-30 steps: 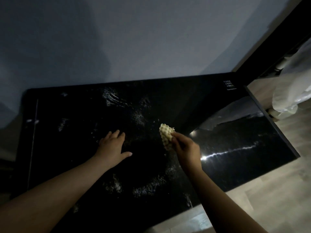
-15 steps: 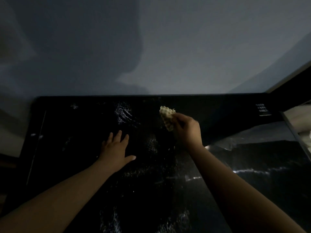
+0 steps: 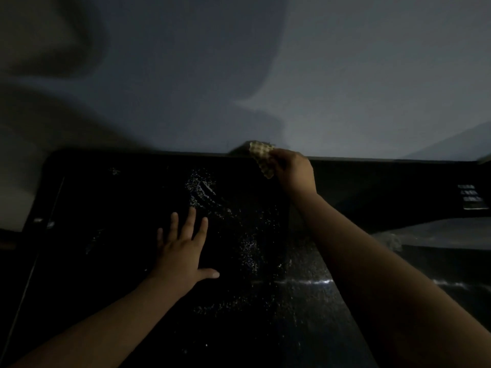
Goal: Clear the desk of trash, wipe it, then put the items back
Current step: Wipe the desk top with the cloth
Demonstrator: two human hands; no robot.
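Head view: dim black desk (image 3: 106, 261), wet streaks at centre.
Right hand (image 3: 293, 172): grips cloth (image 3: 261, 158), upper centre.
Left hand (image 3: 183, 251): flat, fingers spread.

Very dim, grainy throughout; broad soft shadows over grey wall (image 3: 345, 62), heaviest upper left, lighter toward right; thin bright streak of glare (image 3: 305, 282) low right on glossy black desk (image 3: 106, 261); pale specks (image 3: 247, 248) glinting mid-surface; wide-angle bowing at edges; right margin smeared.
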